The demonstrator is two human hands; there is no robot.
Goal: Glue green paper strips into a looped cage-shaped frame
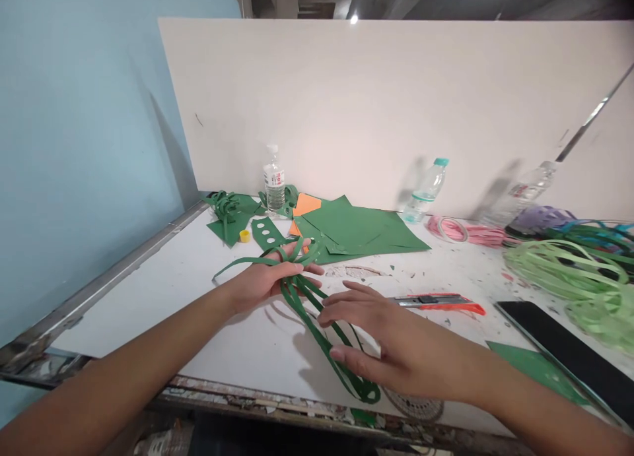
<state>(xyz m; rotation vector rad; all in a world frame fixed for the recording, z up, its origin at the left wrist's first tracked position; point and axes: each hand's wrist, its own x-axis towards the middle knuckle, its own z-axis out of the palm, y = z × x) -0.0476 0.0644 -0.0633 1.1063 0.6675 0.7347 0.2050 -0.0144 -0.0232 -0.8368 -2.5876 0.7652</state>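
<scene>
A looped bundle of narrow green strips (pixel 310 314) slants from the middle of the white table (pixel 148 317) toward its front edge. My left hand (pixel 270 278) is closed round the upper end of the bundle, and one strip end sticks out to the left. My right hand (pixel 381 330) is over the lower loops with its fingers apart; whether the fingertips touch the strips is hard to tell. Just beyond my right hand lies an orange and grey utility knife (pixel 440 302). Green sheets (pixel 361 230) are spread behind both hands.
A water bottle (pixel 274 182), a yellow cap (pixel 244 235) and more green pieces stand or lie at the back left. Further right are a tilted bottle (pixel 426 192), pink strips (pixel 483 234), light green strips (pixel 564 264) and a black phone (pixel 569 357).
</scene>
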